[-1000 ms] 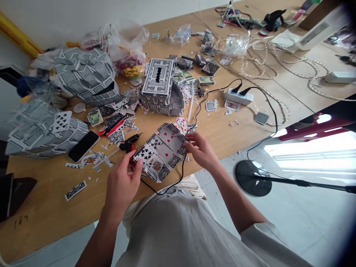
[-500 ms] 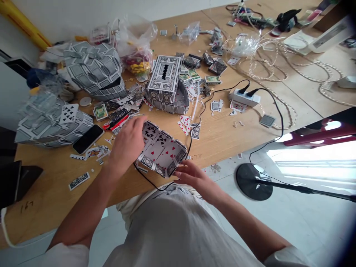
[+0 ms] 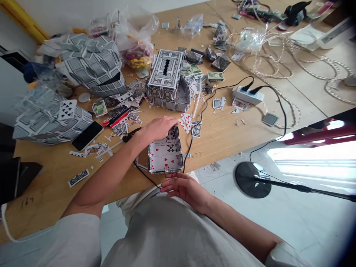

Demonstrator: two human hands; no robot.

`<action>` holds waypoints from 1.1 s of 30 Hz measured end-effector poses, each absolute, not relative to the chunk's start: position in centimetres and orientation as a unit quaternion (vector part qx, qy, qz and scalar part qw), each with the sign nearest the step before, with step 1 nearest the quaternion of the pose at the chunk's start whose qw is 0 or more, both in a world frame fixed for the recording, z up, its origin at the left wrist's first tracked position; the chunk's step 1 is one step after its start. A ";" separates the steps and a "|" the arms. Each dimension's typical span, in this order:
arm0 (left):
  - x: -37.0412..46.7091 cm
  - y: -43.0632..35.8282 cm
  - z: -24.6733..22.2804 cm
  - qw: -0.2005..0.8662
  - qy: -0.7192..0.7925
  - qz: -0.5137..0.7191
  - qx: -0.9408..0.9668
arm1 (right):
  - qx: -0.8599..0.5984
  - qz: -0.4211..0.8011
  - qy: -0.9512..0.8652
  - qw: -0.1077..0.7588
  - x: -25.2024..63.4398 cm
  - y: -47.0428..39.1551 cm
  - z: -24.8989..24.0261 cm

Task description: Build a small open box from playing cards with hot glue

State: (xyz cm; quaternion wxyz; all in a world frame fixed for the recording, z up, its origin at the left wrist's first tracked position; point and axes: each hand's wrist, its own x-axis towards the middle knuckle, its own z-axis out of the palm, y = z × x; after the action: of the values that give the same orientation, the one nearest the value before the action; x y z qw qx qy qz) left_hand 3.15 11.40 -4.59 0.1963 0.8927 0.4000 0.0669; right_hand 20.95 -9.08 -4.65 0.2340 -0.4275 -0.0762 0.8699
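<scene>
An open box made of playing cards (image 3: 166,157) lies near the table's front edge, its inside showing hearts and clubs. Over its far rim is my left hand (image 3: 162,127), fingers together and touching the rim; the fingertips' grip is partly hidden. My right hand (image 3: 185,187) hovers at the near side of the box, palm turned up, fingers spread and holding nothing. Beyond the box stands a patterned card box with a lid (image 3: 166,70). A black cable (image 3: 189,148) runs past the box's right side.
On the wooden table (image 3: 222,137), two large card-built baskets (image 3: 93,65) (image 3: 51,120) stand at the left beside a phone (image 3: 87,136). Card scraps, a red-and-black cutter (image 3: 116,116), a power strip (image 3: 248,95) and coiled rope (image 3: 274,70) lie around.
The open box has turned, its near side now facing my body. My left hand has moved right, onto its far rim. My right hand has come away from the corner, slightly nearer my body.
</scene>
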 end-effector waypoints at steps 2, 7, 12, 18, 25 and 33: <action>2.6 11.2 -5.0 0.206 0.411 0.091 0.883 | -0.434 0.870 -0.108 0.207 21.4 -9.0 -5.0; -0.2 8.4 -3.8 0.185 0.463 0.189 0.846 | -0.359 0.849 -0.380 0.078 25.1 -6.8 -3.8; -2.7 5.1 -4.5 0.166 0.545 0.332 0.752 | -0.462 0.661 -0.502 0.312 27.3 -0.2 -3.5; -2.3 5.1 -8.9 0.241 0.582 0.418 0.655 | -0.472 0.512 -0.552 0.458 22.1 7.9 -8.6; -1.2 5.0 -9.3 0.298 0.593 0.372 0.649 | -0.475 0.524 -0.572 0.415 19.6 9.2 -11.1; -0.7 4.2 -7.0 0.220 0.607 0.324 0.691 | -0.487 0.529 -0.574 0.391 20.0 9.2 -10.8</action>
State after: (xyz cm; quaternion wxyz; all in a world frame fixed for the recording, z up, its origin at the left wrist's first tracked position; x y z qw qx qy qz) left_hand -0.74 4.18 -7.00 0.2203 0.6915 0.6071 0.3237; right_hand 20.04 9.15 -10.83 0.3913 -0.4870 -0.5743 0.5290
